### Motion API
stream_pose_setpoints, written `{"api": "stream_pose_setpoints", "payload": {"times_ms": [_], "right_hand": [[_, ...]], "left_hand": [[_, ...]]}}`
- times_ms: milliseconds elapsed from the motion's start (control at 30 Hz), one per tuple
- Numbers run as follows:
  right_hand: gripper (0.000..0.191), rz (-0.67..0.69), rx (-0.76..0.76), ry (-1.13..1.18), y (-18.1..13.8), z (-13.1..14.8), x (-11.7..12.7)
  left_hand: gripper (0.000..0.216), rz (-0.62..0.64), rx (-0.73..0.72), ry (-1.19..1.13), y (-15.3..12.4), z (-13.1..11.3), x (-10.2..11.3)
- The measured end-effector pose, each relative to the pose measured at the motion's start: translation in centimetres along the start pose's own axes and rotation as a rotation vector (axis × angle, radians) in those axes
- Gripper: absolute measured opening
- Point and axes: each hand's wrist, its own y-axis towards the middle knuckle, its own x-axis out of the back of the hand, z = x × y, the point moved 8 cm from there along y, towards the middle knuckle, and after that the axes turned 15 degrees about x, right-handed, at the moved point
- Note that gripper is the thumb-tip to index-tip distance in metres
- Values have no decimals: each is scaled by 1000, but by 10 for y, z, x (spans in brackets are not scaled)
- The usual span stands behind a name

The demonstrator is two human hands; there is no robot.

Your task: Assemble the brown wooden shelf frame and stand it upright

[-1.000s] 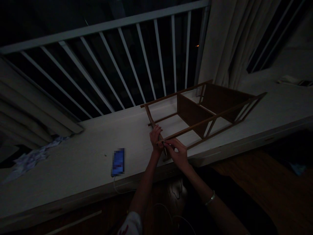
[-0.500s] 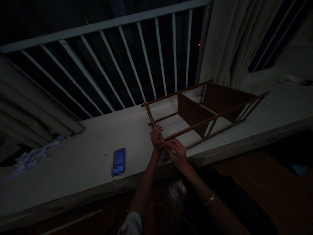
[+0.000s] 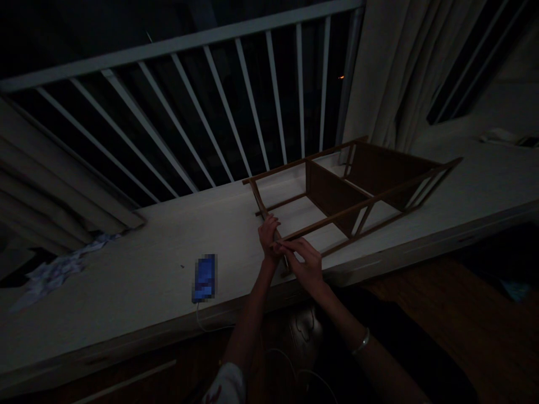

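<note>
A brown wooden shelf rack [image 3: 337, 197] lies on its side along the white window ledge [image 3: 168, 235], its near end toward me. My left hand [image 3: 268, 235] is wrapped around the crossbar at that end, close to the corner joint. At the same corner my right hand [image 3: 306, 261] is closed in a pinch, thumb and forefinger against the joint. Whatever sits between those fingertips is too small and dark to make out. A silver bangle circles my right wrist.
Left of my hands lies a blurred blue-screened phone [image 3: 205, 278] with a white cable over the ledge's edge. White railing bars [image 3: 240, 101] stand behind the rack. Curtains [image 3: 383, 73] hang at both sides. Crumpled patterned cloth or paper [image 3: 59, 272] lies at far left.
My right hand's fingers have shifted very slightly at the corner joint. The rack and my left hand look the same.
</note>
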Motion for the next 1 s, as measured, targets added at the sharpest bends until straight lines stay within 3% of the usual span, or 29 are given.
{"api": "stream_pose_setpoints", "payload": {"times_ms": [167, 533, 667, 833, 900, 1000], "right_hand": [[16, -13, -7, 1, 1, 1, 1], [28, 6, 45, -12, -5, -2, -3], [27, 26, 23, 37, -5, -1, -8], [14, -18, -148, 78, -6, -9, -9], [9, -32, -267, 104, -9, -18, -9], [18, -73, -476, 187, -20, -32, -11]], "left_hand": [[75, -2, 16, 4, 1, -1, 1], [74, 1, 0, -2, -1, 0, 0], [58, 2, 34, 69, 0, 6, -2], [45, -20, 32, 60, 1, 4, 0], [53, -7, 24, 55, 2, 2, 0], [71, 8, 31, 41, 2, 0, 0]]}}
